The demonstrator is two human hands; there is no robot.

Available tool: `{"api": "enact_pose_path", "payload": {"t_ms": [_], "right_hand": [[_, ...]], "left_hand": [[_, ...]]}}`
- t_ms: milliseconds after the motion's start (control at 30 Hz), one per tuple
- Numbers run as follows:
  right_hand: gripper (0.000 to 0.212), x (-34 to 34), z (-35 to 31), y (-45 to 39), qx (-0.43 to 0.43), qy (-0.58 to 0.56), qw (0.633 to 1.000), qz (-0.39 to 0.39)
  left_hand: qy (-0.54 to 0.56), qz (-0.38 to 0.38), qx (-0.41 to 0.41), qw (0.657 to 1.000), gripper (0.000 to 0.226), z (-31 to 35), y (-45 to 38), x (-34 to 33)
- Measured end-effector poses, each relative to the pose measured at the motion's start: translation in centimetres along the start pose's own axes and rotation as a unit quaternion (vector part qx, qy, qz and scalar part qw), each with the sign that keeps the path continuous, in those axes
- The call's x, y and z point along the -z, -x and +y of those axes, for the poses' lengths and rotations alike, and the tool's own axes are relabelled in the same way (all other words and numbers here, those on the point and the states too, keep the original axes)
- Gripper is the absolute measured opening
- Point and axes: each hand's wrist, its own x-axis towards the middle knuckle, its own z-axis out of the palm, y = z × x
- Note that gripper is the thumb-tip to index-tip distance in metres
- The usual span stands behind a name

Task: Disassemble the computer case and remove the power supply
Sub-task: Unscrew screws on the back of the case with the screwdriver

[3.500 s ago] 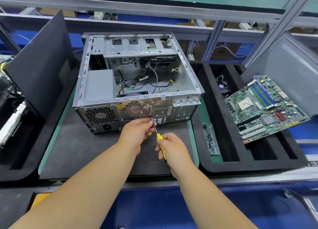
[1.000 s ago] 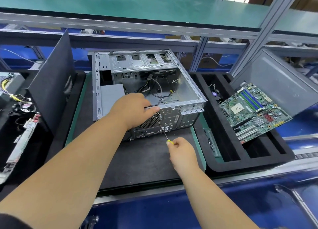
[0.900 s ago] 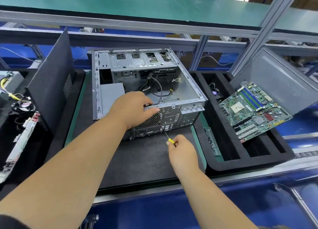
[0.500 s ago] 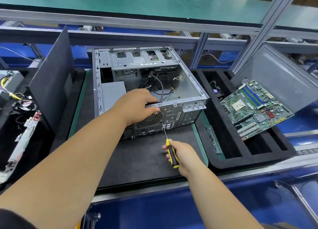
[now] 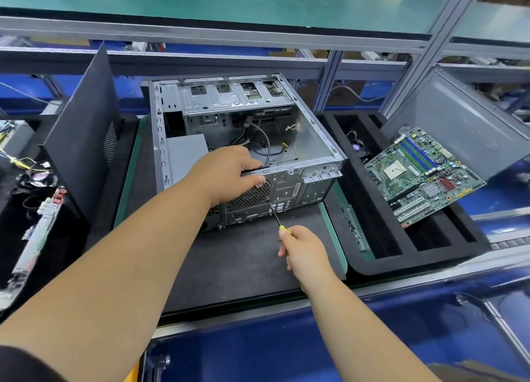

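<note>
The open grey sheet-metal computer case [image 5: 304, 129] lay on its side on the dark anti-static mat [image 5: 238, 261], rear panel toward the person. The left hand [image 5: 226, 175] gripped that panel's top edge, fingers curled over it. The right hand [image 5: 304, 249] held a yellow-handled screwdriver [image 5: 276, 215], its tip apparently at a screw beside the fan grille. The grey boxy power supply [image 5: 186, 155] sat inside, at the case's left.

no text, label or number can be read anywhere. print on the green rectangular circuit board [image 5: 424, 175] is too small to read.
</note>
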Motion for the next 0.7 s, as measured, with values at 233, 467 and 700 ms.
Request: {"api": "enact_pose_path", "payload": {"t_ms": [233, 467, 700], "right_hand": [[0.021, -1.3, -0.3, 0.8, 0.139, 0.436, 0.878, 0.137], [0.029, -0.1, 0.0, -0.4, -0.032, -0.022, 0.999, 0.024], [0.038, 1.0, -0.1, -0.5, -0.212, -0.404, 0.865, -0.207]], "left_hand": [[-0.007, -0.006, -0.001, 1.000, 0.030, 0.0, 0.1, 0.1], [-0.020, -0.007, -0.006, 1.000, 0.029, 0.0, 0.1, 0.1], [-0.018, -0.013, -0.015, 1.000, 0.029, 0.1, 0.1, 0.2]]}}
